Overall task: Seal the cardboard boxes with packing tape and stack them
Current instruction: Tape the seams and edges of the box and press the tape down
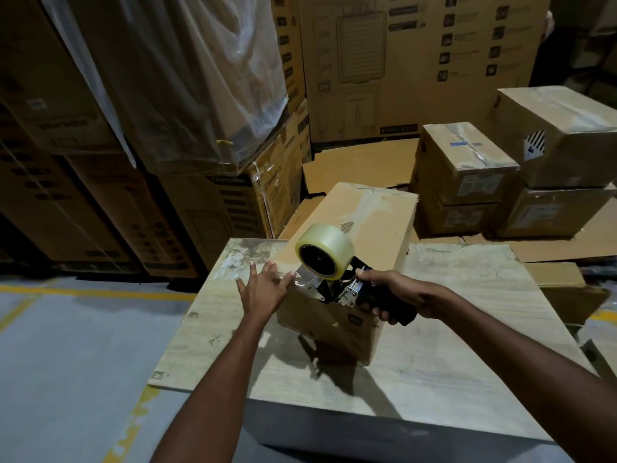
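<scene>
Overhead, tall printed cartons [400, 61] fill the background from 9 to 1 o'clock. The table [467, 345] occupies the centre and 5 o'clock area. The box [360, 222] rests on the table at centre, its long axis running toward 12 o'clock, with clear tape along the top seam. Four smaller boxes [467, 168] are stacked at 2 o'clock, well apart from the table. The dispenser [350, 292] sits on the box's near top edge, roll [322, 253] uppermost. The right hand [400, 292] grips the dispenser handle. The left hand [263, 289], fingers straight and spread, rests against the box's near-left corner, thumb beside the dispenser.
</scene>
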Tool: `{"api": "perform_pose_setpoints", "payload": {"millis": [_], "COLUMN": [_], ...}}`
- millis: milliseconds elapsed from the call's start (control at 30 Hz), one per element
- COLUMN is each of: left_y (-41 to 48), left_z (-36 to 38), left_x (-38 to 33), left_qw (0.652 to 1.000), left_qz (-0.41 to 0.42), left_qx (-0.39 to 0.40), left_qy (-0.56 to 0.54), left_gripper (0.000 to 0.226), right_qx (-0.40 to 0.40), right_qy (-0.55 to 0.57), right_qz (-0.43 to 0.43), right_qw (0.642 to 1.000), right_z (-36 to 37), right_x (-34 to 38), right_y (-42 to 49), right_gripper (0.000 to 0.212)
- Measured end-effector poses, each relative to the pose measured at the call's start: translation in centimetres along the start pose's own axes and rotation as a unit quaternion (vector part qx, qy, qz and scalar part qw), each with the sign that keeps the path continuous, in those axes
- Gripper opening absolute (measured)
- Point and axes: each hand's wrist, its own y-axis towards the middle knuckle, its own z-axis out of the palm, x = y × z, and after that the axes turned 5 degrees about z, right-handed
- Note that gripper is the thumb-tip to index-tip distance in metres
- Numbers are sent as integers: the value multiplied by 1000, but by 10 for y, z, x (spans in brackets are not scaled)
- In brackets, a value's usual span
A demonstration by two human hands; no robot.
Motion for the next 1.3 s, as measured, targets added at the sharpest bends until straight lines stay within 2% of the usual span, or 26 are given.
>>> {"api": "perform_pose_setpoints", "payload": {"millis": [267, 467, 533, 633, 733, 833, 933, 1100, 1200, 1300], "left_y": [-4, -3, -7, -17, -22, -24, -22, -24, -24, -26], "left_z": [5, 8, 8, 14, 18, 17, 17, 12, 9, 7], "left_x": [0, -12, -25, -49, -58, -55, -53, -55, -56, -58], "left_qw": [1000, 999, 996, 994, 995, 996, 996, 995, 992, 991], "left_qz": [-10, -15, 22, 93, 87, 64, 56, 57, 65, 67], "left_qx": [-14, -17, -23, 5, 31, 51, 50, 58, 79, 73], "left_qy": [-14, 43, 83, 55, 47, 33, 41, 65, 79, 88], "left_gripper": [73, 70, 63, 59, 73, 86, 88, 95, 113, 134], "right_qx": [-34, -29, -14, 7, 6, -30, -74, -98, -110, -116], "right_qy": [-4, 11, 11, 8, 3, -17, -23, 22, 48, 76], "right_qz": [-32, -39, -33, -32, -36, -34, -48, -70, -61, -56], "right_qw": [999, 999, 999, 999, 999, 999, 996, 992, 991, 989], "right_z": [-14, -21, -24, -30, -29, -20, -12, -8, -13, -13], "right_x": [-43, -65, -63, -64, -67, -69, -72, -94, -117, -144], "right_y": [-23, -42, -44, -45, -43, -41, -39, -45, -57, -65], "right_gripper": [73, 70, 72, 74, 77, 81, 81, 84, 78, 82]}}
